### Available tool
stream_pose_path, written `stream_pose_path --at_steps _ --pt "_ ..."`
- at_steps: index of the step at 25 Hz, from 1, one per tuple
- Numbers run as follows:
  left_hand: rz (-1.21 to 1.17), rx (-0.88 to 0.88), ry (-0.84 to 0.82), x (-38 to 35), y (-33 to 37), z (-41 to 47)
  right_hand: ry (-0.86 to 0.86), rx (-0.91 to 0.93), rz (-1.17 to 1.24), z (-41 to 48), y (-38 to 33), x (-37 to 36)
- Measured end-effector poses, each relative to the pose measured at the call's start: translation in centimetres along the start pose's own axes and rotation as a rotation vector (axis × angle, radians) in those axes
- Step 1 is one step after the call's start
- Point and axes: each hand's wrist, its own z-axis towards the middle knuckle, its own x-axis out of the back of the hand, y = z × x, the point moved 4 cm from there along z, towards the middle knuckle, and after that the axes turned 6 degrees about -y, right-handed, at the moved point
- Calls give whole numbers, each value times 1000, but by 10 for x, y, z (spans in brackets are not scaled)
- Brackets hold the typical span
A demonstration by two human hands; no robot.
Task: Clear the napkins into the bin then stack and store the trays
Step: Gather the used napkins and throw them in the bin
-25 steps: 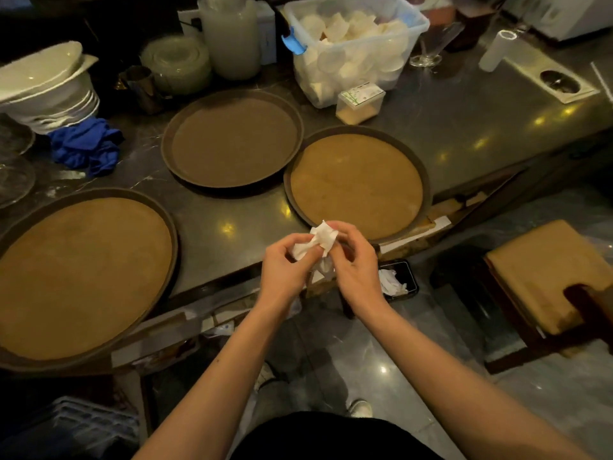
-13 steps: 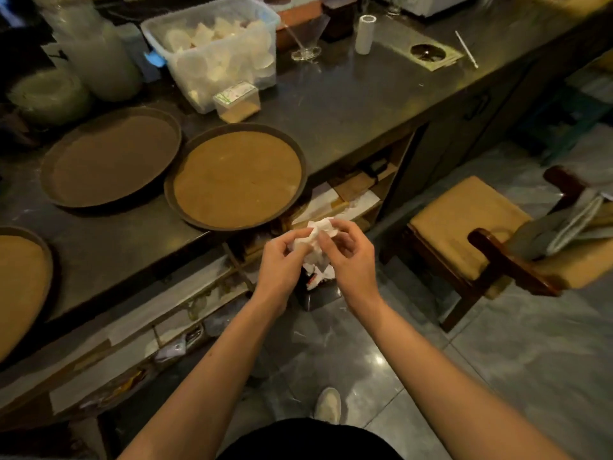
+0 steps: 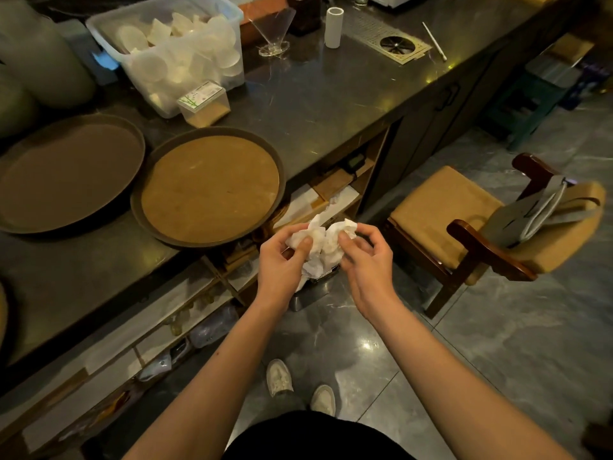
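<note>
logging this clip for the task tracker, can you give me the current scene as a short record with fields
setting: dark stone counter with open shelves below, tiled floor
left hand: left hand gripping crumpled napkins
right hand: right hand pinching the same wad
bin: small bin on the floor below the hands, mostly hidden by them
trays: two round trays fully seen, near tray and far tray, side by side, unstacked, nothing on them
nearby: chair to the right
stage: napkins not yet dropped
</note>
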Motion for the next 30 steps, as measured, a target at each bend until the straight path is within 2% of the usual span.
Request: stream_pose_path --at_steps 10,16,19,25,30 --pt "-39 192 6 21 -37 38 82 -103 -76 36 26 -7" --pt "32 258 -70 -14 -67 64 4 -178 -222 88 36 30" --pt "109 302 58 -40 -88 83 -81 -186 -303 127 36 54" --pt "108 367 363 -88 -113 113 -265 -247 -457 195 49 99" --pt "128 460 491 -86 -165 130 -322 -243 -608 229 86 115"
